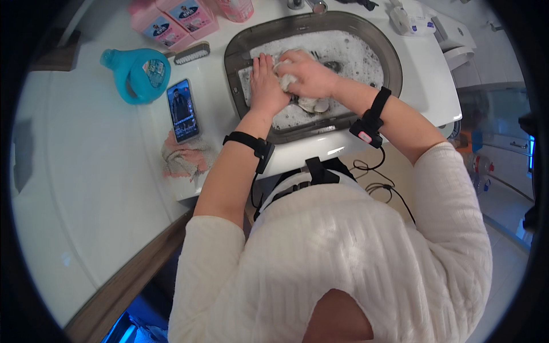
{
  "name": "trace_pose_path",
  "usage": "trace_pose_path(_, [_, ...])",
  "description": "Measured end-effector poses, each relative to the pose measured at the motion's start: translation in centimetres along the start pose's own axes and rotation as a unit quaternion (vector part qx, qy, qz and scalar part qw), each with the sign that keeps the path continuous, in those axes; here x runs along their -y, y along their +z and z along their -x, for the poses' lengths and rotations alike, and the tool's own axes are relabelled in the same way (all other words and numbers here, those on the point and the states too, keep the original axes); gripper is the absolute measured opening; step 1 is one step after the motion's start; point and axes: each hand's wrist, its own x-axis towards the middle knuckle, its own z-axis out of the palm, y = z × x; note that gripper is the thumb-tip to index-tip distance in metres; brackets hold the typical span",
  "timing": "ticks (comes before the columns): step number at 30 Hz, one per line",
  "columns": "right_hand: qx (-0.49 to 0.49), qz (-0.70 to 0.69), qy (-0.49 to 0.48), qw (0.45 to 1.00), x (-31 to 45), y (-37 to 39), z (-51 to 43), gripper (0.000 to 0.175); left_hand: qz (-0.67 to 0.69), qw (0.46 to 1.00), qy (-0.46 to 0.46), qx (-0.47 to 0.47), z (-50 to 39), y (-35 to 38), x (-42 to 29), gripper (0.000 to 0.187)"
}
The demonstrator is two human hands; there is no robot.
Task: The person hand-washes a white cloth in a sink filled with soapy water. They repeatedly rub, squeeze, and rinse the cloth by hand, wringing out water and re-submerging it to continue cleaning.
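Note:
A grey translucent plastic basin [390, 77] with sudsy water lies before me. My right hand [309, 73] is closed on a wet, pale cloth [286, 81], whose lower part trails into the foam. Beside it, my left hand [266, 88] lies fairly flat with its fingers stretched forward, against the left edge of the cloth. Whether the left fingers pin any of the cloth is hidden. Both wrists wear black straps with small devices.
Left of the basin are a phone [183, 110] with a lit screen, a pink and grey cloth [188, 158], a scrub brush [192, 53] and a blue detergent bottle [139, 75]. Pink jugs [171, 23] stand behind. A faucet [318, 6] is at the far rim.

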Motion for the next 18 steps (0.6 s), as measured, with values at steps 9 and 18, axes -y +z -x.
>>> trace_pose_path(9, [0.053,0.168,0.150,0.973,-0.4,-1.3,-0.7,0.039,-0.021,0.999,0.013,0.029,0.0,-0.4,-0.3,0.094])
trace_pose_path(18, [0.082,0.134,0.195,0.968,-1.0,-2.0,1.7,0.055,-0.016,0.996,0.083,-0.010,-0.5,0.2,1.3,0.055])
